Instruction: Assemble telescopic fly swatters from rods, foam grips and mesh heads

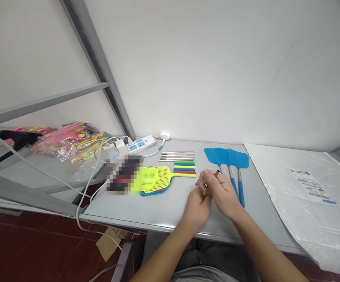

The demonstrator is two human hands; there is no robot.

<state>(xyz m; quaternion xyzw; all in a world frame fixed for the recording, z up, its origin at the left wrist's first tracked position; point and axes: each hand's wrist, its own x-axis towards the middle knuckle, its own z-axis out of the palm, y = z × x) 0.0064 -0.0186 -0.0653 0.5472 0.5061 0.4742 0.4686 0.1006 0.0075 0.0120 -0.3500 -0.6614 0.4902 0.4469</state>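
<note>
My left hand and my right hand meet above the front of the table, both closed. A thin dark rod sticks out at the top of my right hand's fingers. Between the fingers of my left hand shows a small yellow-green piece, mostly hidden. Just beyond my right hand lie several blue fly swatters with silver shafts and blue handles. To the left is a stack of perforated fly swatter heads, a yellow one on top. Coloured handles lie beside it, below a row of metal rods.
A white power strip with plugs and cables stands at the back left. Bagged colourful items lie beyond a grey metal frame. White plastic sheeting covers the table's right side. Cardboard lies on the floor.
</note>
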